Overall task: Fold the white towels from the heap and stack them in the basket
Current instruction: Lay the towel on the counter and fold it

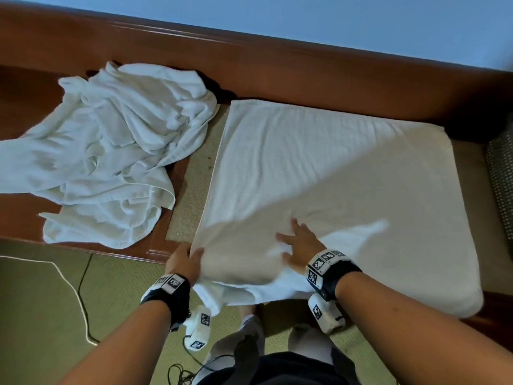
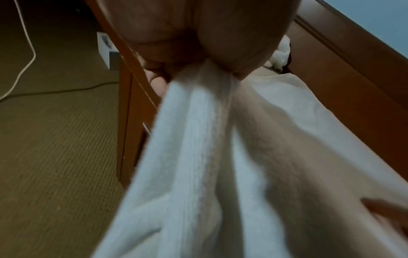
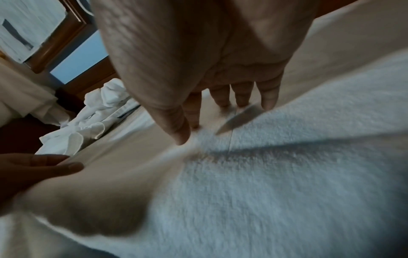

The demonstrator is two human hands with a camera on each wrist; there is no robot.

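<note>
Both hands work the spread towel (image 1: 319, 173): my left hand (image 1: 184, 261) pinches its near corner, my right hand (image 1: 301, 244) presses flat, fingers splayed. Beyond my left hand, the heap (image 1: 111, 151) lies on the brown desk (image 1: 27, 101), under a blue wall (image 1: 305, 18).

The right hand (image 3: 220, 73) lies flat with spread fingers (image 3: 269, 97) on the white towel (image 3: 276, 183), the left hand (image 3: 33, 171) holds its edge, and the heap (image 3: 95, 115) lies beyond.
</note>
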